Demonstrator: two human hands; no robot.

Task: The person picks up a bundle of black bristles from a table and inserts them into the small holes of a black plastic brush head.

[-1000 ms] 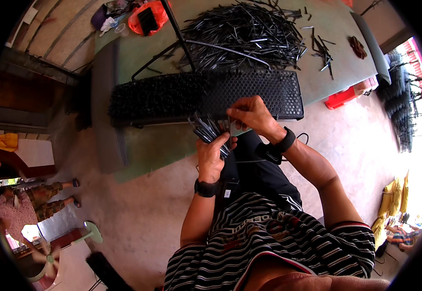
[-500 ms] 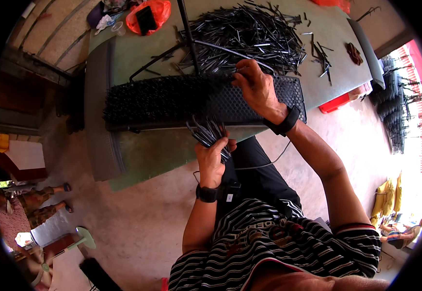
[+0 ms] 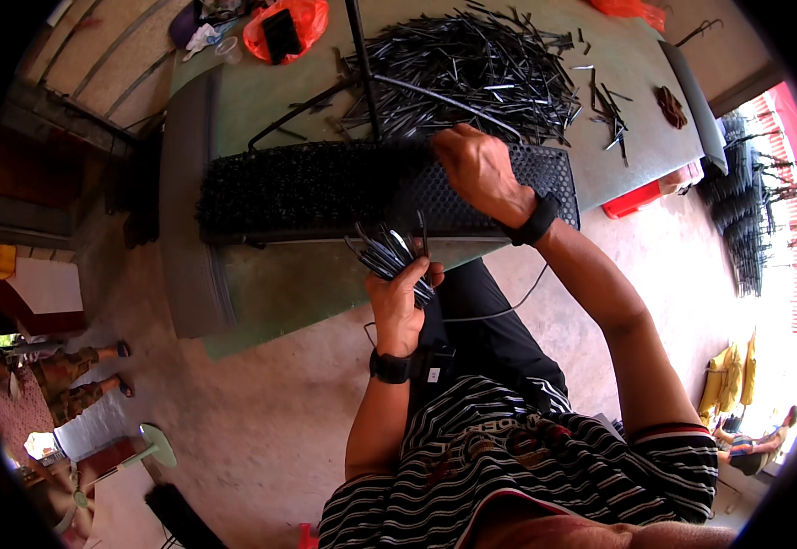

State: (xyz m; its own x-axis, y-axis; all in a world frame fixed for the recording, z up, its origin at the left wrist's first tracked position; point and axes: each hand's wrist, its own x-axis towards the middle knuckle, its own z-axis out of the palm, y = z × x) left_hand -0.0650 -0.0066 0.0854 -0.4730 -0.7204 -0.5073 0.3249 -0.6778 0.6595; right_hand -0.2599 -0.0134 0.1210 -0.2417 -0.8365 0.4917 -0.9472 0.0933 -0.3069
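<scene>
harsh daylight glare at right, dimness at left

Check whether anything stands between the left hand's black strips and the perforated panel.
Nothing visible: in this view, the black strips in the left hand overlap the near edge of the perforated panel. The right hand is farther out.

A person in a striped shirt (image 3: 517, 448) sits before a green table (image 3: 275, 320). The left hand (image 3: 398, 297) grips a fanned bundle of dark strips (image 3: 384, 252) near the table's near edge. The right hand (image 3: 479, 172) is over a long black perforated panel (image 3: 549, 178), its fingertips hidden, where black bristles (image 3: 288, 188) covering the left part meet bare holes at right. Beyond lies a heap of loose dark strips (image 3: 471, 73); far left, an orange bag (image 3: 311, 23).
</scene>
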